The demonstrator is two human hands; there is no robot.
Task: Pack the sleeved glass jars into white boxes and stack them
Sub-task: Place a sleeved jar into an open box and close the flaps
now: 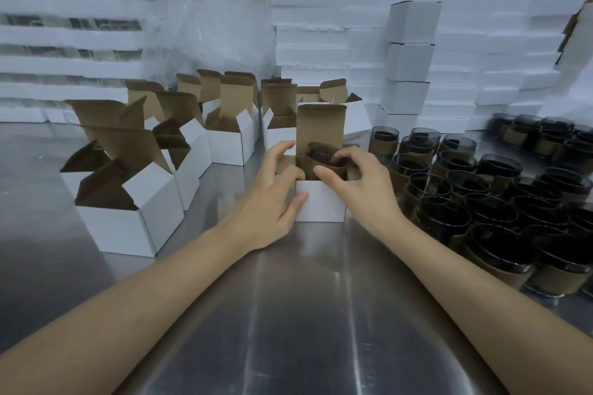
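One brown-sleeved glass jar (322,159), pinched by right grip (359,183), pokes from the white cardboard box (321,205), left grip (272,199) clasping its nine-o'clock side; seating likely next.

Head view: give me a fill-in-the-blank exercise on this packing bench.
1. The box being packed is ____ outside.
2. The right hand grips the sleeved jar inside it; the left hand holds the box's ____ side.
3. The unpacked jars stand on the box's ____.
Missing: white; left; right.
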